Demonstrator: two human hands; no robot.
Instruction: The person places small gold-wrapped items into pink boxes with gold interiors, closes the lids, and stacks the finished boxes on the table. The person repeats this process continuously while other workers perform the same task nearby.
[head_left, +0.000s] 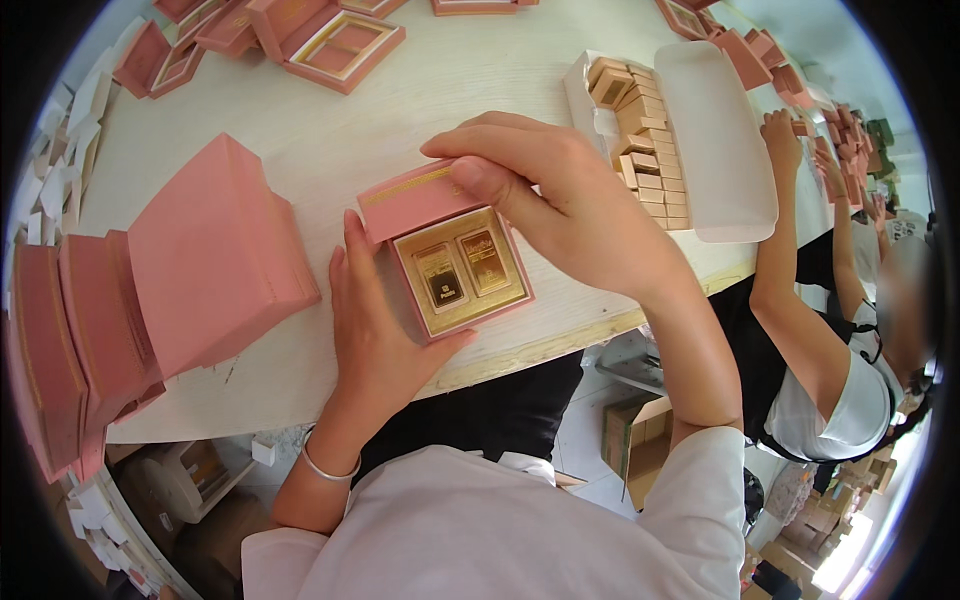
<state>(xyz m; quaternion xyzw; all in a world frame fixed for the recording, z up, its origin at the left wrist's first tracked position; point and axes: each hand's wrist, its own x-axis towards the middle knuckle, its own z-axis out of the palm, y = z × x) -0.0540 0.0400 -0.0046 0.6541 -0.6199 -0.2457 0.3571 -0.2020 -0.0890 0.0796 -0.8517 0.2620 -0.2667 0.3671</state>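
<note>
A small pink gift box (pixel 408 299) sits before me on the table, its lid (pixel 412 203) raised along the far side. Two small framed gold-coloured bars (pixel 484 263) lie side by side in its gold insert. My left hand (pixel 375 345) is wrapped round the box's near left corner, fingers along the left side and thumb by the near edge. From the right, my right hand (pixel 565 185) reaches over and holds the lid's right part between thumb and fingers. The palm hides some of the lid and the box's far right corner.
Stacked closed pink boxes (pixel 215 260) stand to the left. A white carton (pixel 715 140) of small beige boxes (pixel 650 130) is at the right. Open pink boxes (pixel 345 50) line the far side. Another person's arm (pixel 775 210) rests on the table farther right.
</note>
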